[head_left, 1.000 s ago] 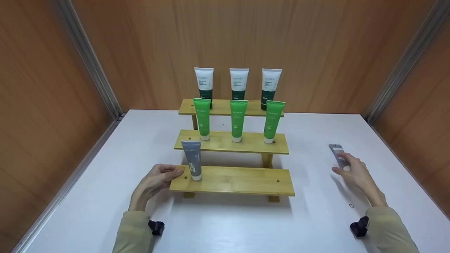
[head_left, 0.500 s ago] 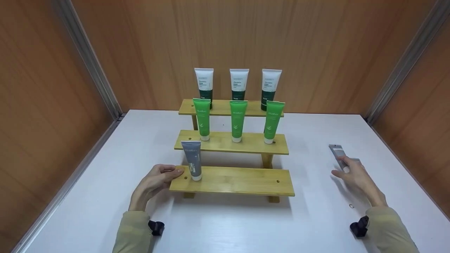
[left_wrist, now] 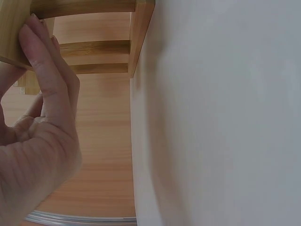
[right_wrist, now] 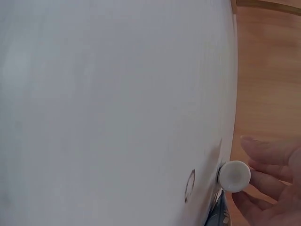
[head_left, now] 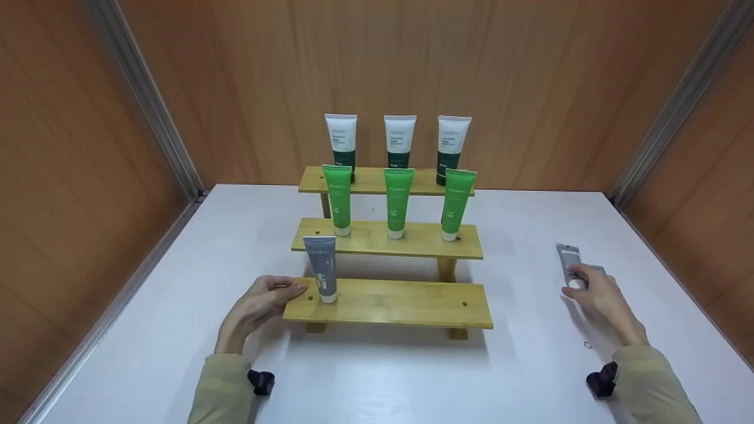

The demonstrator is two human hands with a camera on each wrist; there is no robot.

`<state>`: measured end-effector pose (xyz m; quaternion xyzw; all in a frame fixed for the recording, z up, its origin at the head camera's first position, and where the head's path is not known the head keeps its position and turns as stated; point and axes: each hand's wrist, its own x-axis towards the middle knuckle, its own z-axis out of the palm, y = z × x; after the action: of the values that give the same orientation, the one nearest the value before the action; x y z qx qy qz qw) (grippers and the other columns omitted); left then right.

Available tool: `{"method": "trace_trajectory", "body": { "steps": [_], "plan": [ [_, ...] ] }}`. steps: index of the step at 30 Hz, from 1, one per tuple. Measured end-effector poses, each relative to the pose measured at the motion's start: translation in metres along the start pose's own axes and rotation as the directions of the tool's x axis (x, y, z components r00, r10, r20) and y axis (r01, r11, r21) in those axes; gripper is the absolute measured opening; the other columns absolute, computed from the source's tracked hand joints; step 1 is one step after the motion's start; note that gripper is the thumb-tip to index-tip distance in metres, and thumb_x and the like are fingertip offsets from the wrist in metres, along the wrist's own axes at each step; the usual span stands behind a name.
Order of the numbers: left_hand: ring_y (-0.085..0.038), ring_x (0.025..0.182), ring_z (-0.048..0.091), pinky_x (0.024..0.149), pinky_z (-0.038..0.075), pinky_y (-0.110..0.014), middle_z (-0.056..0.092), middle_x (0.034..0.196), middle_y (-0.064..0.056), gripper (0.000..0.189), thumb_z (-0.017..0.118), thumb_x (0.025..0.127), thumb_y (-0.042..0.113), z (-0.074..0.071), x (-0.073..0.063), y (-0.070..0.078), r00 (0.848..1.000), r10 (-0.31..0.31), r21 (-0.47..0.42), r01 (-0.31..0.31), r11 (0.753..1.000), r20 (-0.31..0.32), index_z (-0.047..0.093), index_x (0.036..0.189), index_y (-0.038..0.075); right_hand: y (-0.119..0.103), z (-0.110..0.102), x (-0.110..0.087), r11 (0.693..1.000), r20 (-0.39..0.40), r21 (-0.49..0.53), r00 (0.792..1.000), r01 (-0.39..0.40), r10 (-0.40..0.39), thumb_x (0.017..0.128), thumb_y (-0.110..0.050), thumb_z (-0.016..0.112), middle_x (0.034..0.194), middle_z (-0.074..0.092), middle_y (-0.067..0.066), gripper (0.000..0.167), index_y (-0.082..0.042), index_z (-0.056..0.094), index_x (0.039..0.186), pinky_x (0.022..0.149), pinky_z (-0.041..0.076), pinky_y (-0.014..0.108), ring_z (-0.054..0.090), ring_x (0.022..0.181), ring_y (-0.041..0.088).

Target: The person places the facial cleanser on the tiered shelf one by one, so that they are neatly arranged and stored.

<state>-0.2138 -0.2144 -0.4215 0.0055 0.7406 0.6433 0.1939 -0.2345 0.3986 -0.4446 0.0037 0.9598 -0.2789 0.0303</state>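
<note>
In the head view, my left hand [head_left: 262,300] grips the left end of a three-step wooden display stand [head_left: 406,303], thumb on top of the lowest step. The left wrist view shows those fingers [left_wrist: 44,66] against the stand's edge. A grey squeeze tube [head_left: 321,265] stands cap-down on that step, beside the hand. At the right, my right hand [head_left: 601,297] touches another grey squeeze tube [head_left: 569,257] lying on the table. In the right wrist view, its white cap [right_wrist: 234,176] is against the fingers, with the thumb apart. Another grey tube [head_left: 598,269] is partly hidden behind this hand.
Three green tubes [head_left: 397,197] stand on the middle step, and three white-and-dark-green tubes [head_left: 400,138] on the top one. A small ring-shaped mark or item [head_left: 588,345] is on the white table [head_left: 377,377]. Wooden panels [head_left: 389,59] enclose the back and sides.
The lying grey tube has shifted slightly right and turned a little, with my right fingers at its cap end. My left hand keeps its hold on the stand.
</note>
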Motion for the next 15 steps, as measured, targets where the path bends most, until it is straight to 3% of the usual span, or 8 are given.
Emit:
{"method": "trace_trajectory", "body": {
  "steps": [7, 15],
  "plan": [
    [-0.008, 0.082, 0.073, 0.073, 0.06, -0.021, 0.074, 0.094, 0.003, 0.054, 0.067, 0.098, 0.025, 0.0002, -0.0002, -0.0002, 1.0, 0.003, -0.011, -0.003, 1.0, -0.001, 0.051, 0.131, -0.015, 0.0013, 0.0008, -0.0028, 0.998, -0.093, 0.014, 0.994, 0.058, -0.056, 0.091, -0.009, 0.069, 0.133, 0.053, 0.041, 0.048, 0.014, 0.052, 0.131, 0.1, 0.047, 0.065, 0.052, 0.123, 0.058],
    [-0.008, 0.082, 0.073, 0.073, 0.06, -0.021, 0.073, 0.093, 0.003, 0.057, 0.067, 0.098, 0.025, 0.0005, 0.0005, 0.0003, 1.0, -0.008, -0.009, 0.007, 1.0, -0.005, 0.049, 0.133, -0.016, 0.0004, 0.0017, -0.0049, 0.996, -0.195, 0.048, 0.979, 0.077, -0.066, 0.087, -0.005, 0.074, 0.117, 0.065, 0.037, 0.036, 0.012, 0.063, 0.116, 0.091, 0.053, 0.064, 0.062, 0.112, 0.056]
  ]
}}
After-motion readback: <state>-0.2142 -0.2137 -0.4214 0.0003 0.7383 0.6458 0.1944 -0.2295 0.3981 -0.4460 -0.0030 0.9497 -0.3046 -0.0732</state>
